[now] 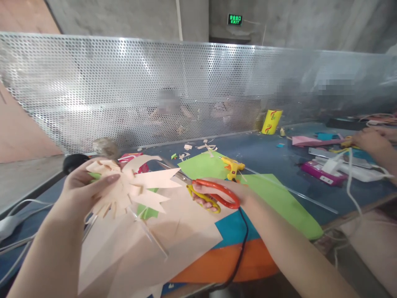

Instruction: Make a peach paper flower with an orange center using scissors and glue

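Well, scissors (pixel 205 183) in right-hand fingers (pixel 202 197)

Head view, one camera: looks out from above and behind the left hand (pixel 89 184) and right hand (pixel 212 189), forward and down. Hands close, forearms (pixel 46 244) rising from the bottom edge. Wide take: table (pixel 263 153) below both hands and off beyond the right; perforated panel (pixel 102 82) across, farther out; exit sign (pixel 235 19) high past it; another person's hands (pixel 372 140) well right of the right hand.
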